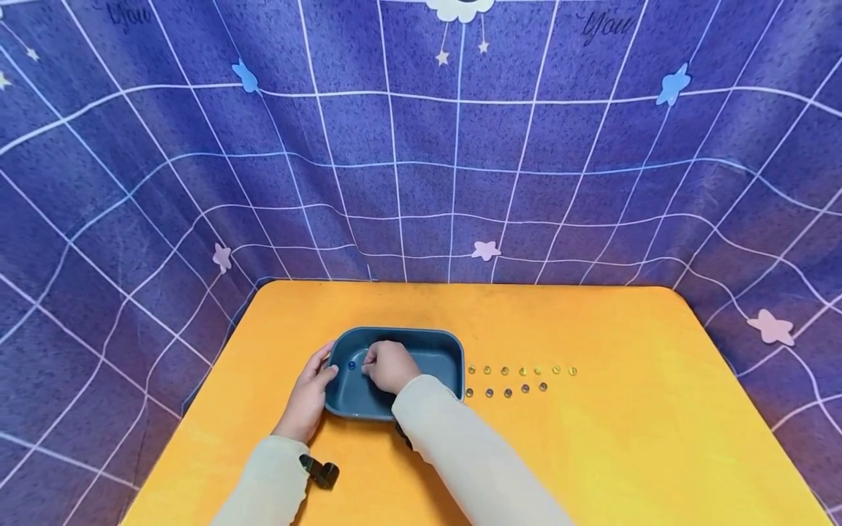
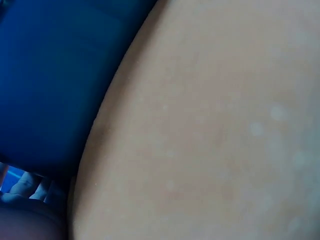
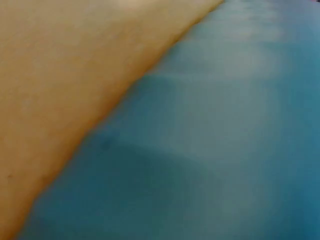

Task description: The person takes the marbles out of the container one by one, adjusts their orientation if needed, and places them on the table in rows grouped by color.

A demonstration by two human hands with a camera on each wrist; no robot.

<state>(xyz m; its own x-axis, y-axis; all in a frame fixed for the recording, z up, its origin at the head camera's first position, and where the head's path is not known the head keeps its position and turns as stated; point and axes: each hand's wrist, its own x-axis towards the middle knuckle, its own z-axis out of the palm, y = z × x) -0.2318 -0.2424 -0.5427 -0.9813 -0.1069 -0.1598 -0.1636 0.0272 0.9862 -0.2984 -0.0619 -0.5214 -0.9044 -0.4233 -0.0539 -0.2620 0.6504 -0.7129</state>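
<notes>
A dark blue rectangular tub (image 1: 395, 416) stands on the yellow table in the head view. My left hand (image 1: 305, 398) grips its left end, thumb over the rim and fingers along the outer wall. Inside the tub, my right hand (image 1: 391, 367) reaches down with thumb and fingertips drawn together. Whether something tiny sits between those fingertips is too small to tell. Just left of them, a small round blue glassy piece (image 1: 351, 364) lies on the tub floor. Skin and blurred blue tub wall (image 2: 55, 80) fill the left wrist view. The right wrist view shows mostly skin and a blurred blue surface (image 3: 200, 150).
Right of the tub, small round glassy pieces lie in two rows: a back row (image 1: 522, 371) with several yellowish ones and a front row (image 1: 508, 393) of darker ones. The yellow table (image 1: 625, 438) ends at a purple-blue grid-patterned curtain (image 1: 421, 183).
</notes>
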